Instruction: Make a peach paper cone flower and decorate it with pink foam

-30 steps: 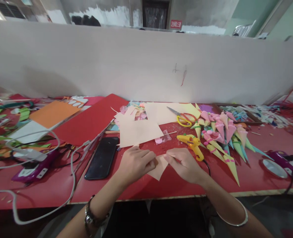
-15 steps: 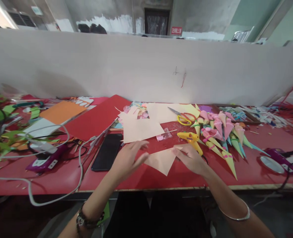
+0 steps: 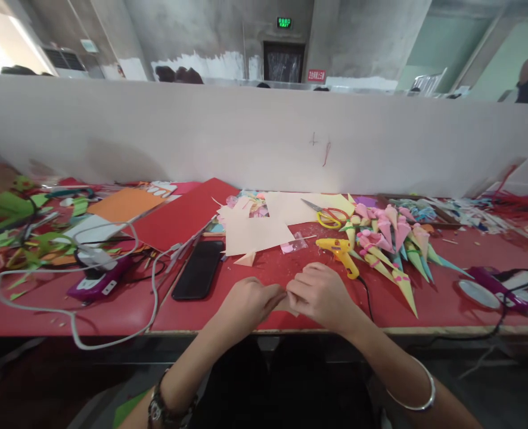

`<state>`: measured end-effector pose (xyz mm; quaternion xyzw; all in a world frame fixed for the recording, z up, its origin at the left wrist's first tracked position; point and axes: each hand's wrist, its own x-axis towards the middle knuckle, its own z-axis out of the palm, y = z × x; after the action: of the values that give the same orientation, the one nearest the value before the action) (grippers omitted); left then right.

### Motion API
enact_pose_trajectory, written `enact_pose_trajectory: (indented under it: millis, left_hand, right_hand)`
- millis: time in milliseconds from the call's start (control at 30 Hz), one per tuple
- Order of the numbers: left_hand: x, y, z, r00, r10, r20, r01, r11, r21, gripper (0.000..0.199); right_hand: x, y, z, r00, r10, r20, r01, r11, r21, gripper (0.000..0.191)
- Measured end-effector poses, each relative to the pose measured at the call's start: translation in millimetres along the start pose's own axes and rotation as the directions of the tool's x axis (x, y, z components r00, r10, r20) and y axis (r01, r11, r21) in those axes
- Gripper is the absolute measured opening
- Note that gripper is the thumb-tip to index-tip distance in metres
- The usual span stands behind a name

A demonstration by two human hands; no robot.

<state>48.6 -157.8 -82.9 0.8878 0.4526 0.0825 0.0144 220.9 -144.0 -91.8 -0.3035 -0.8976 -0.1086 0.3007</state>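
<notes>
My left hand [image 3: 248, 302] and my right hand [image 3: 320, 296] meet near the table's front edge, fingers closed on a small cream paper [image 3: 287, 306]. Most of that paper is hidden beneath the fingers. Beyond them lies a small cream paper triangle [image 3: 245, 258], close to a larger cream sheet [image 3: 257, 233]. A yellow glue gun [image 3: 342, 253] rests to the right of my hands. Behind it are scissors [image 3: 329, 215] with red and yellow handles. Pink, yellow and green paper cones [image 3: 391, 238] are piled further right.
A black phone [image 3: 198, 270] lies left of my hands. Purple power strips [image 3: 98, 285] and white cables are at the left, with another strip [image 3: 500, 289] at the right. A white partition [image 3: 179, 131] stands behind the red table [image 3: 460, 250]. A person's raised arm shows far right.
Both hands have come together, and the cream paper is now mostly covered by them. A small cream triangle now shows beside the larger sheet. The camera view has tilted up slightly.
</notes>
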Motion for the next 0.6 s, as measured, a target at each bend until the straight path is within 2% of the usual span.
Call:
enact_pose_trajectory:
  millis: [100, 200, 300, 400, 433, 500, 600]
  left_hand:
    - [-5, -1, -1.3, 1.0, 0.021, -0.015, -0.021, 1.0, 0.017, 0.034]
    - [-11, -10, -3.3, 1.0, -0.022, 0.002, 0.022, 0.999, -0.045, 0.034]
    - [-18, -24, -3.0, 0.995, -0.087, 0.044, 0.094, 0.972, -0.214, 0.038]
    - [-22, -32, 2.7, 0.984, -0.171, 0.043, 0.17, 0.854, -0.491, 0.04]
    - [-22, -32, 5.6, 0.98, -0.193, 0.049, 0.184, 0.784, -0.592, 0.039]
    - [-20, -29, 12.2, 0.974, -0.216, 0.072, 0.194, 0.619, -0.761, 0.036]
    - [-13, -18, 21.2, 0.966, -0.239, 0.097, 0.191, 0.411, -0.892, 0.031]
  right_hand:
    - [-5, 7, 1, 1.0, -0.002, 0.013, 0.002, 1.0, 0.012, 0.018]
    - [-15, 21, -3, 0.996, 0.089, 0.009, -0.089, 0.995, 0.048, 0.018]
    - [-30, 35, -9, 0.974, 0.222, -0.032, -0.22, 0.974, 0.063, 0.02]
    - [-41, 38, -10, 0.929, 0.364, -0.071, -0.351, 0.925, 0.146, 0.019]
    - [-43, 36, -9, 0.897, 0.441, -0.038, -0.415, 0.868, 0.272, 0.017]
    - [-42, 28, -2, 0.833, 0.538, 0.13, -0.512, 0.661, 0.548, 0.015]
    - [-34, 14, 12, 0.797, 0.506, 0.329, -0.524, 0.31, 0.793, 0.017]
